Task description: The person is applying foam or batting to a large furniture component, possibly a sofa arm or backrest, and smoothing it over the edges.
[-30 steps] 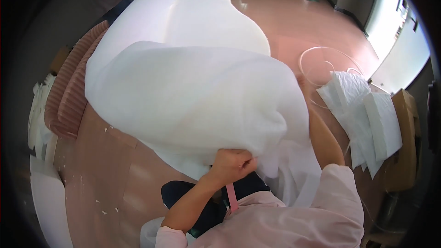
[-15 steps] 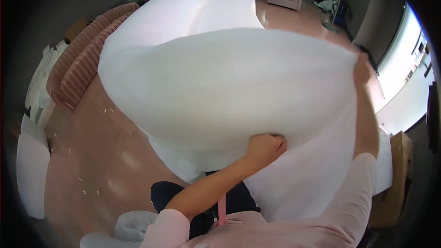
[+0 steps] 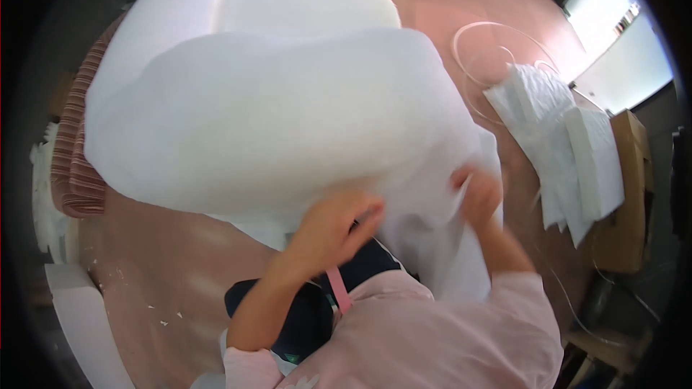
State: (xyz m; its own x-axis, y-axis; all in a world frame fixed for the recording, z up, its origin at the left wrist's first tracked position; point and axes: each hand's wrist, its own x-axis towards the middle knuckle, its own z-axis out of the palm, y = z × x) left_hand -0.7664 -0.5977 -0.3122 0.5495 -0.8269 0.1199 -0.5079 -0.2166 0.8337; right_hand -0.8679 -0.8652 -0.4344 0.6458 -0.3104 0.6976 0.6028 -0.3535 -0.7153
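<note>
A large sheet of soft white fabric (image 3: 288,115) billows in front of me and fills the middle of the view. At its near edge my left hand (image 3: 335,227) is curled closed, somewhat smeared by motion, with a dark gap showing between thumb and fingers. My right hand (image 3: 479,191) pinches a gathered fold of the same sheet farther right, and creases run out from it. Below that hand, the sheet hangs down toward my lap. Whatever lies under the fabric is hidden.
A striped reddish sofa (image 3: 76,137) stands at the left, near a white block (image 3: 83,317). At the right lie a crumpled white sheet (image 3: 537,137), a cardboard box (image 3: 631,194) and a looped pale cord (image 3: 461,32) on the tiled floor. White scraps (image 3: 164,323) litter the floor.
My right hand has come down and inward from the far right, bringing the fabric's edge closer. My left hand has shifted left. The view has tipped downward, showing the cord and crumpled sheet.
</note>
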